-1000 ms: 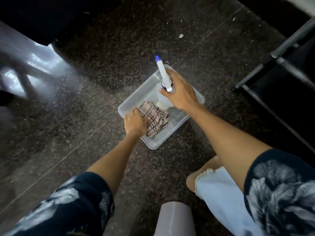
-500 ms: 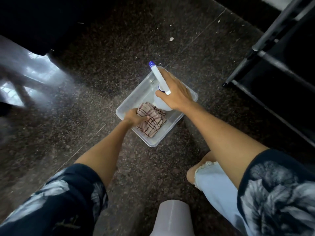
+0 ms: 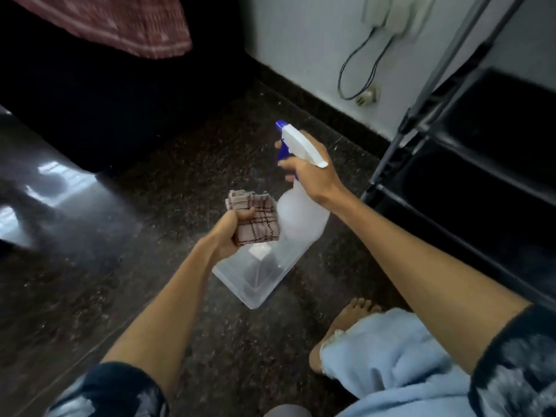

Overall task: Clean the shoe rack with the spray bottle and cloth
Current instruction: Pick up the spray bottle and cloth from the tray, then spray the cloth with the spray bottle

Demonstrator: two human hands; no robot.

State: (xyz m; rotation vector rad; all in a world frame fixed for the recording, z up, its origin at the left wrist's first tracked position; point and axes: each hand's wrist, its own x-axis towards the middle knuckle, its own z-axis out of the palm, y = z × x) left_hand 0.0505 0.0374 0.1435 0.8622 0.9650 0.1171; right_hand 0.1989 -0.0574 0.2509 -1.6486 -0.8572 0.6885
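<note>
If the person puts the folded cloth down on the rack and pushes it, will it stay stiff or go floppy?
Probably floppy: the checked cloth is soft fabric, folded in layers and bunched in the left hand. It likely weighs little, since a few fingers hold it up. Pushed, it may unfold or wrinkle rather than slide as one piece.

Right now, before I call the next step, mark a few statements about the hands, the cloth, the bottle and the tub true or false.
1. The right hand grips the spray bottle at its neck. True.
2. The checked cloth lies in the plastic tub. False: the left hand holds it bunched above the tub.
3. The tub sits on the dark floor. True.
4. The bottle's nozzle is aimed at the shoe rack. False: it points up and left in the picture, away from the rack at the right.
5. The left hand is empty. False: it holds the cloth.
</note>
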